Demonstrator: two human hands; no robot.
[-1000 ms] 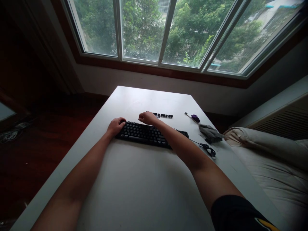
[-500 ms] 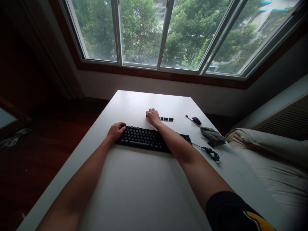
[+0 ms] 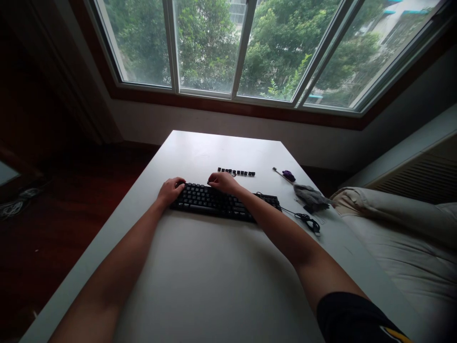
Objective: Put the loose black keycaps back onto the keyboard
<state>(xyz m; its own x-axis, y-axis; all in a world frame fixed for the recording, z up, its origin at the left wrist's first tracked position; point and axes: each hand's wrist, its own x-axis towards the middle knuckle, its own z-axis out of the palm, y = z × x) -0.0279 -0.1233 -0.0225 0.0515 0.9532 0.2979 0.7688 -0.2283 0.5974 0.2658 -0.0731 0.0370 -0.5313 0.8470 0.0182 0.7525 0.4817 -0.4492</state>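
Observation:
A black keyboard [image 3: 203, 198] lies across the white table [image 3: 200, 267]. My left hand [image 3: 171, 191] grips its left end, thumb on top near the corner. My right hand [image 3: 222, 182] is over the keyboard's back edge with its fingers pinched together. A small dark keycap [image 3: 209, 181] shows at those fingertips, partly hidden. Behind the keyboard, several loose black keycaps [image 3: 243, 172] form a row. My right forearm covers part of the keyboard's right half.
To the right lie a thin brush [image 3: 280, 173], a purple bundle [image 3: 288, 176], a grey cloth [image 3: 310, 196] and the keyboard's coiled cable [image 3: 309, 221]. A cushioned seat [image 3: 389, 238] stands beyond the table's right edge. A window [image 3: 228, 52] is ahead.
My right hand has come from the left end of the keycap row back toward me, to the keyboard's back edge. The row's left end is now uncovered. My left hand keeps its grip.

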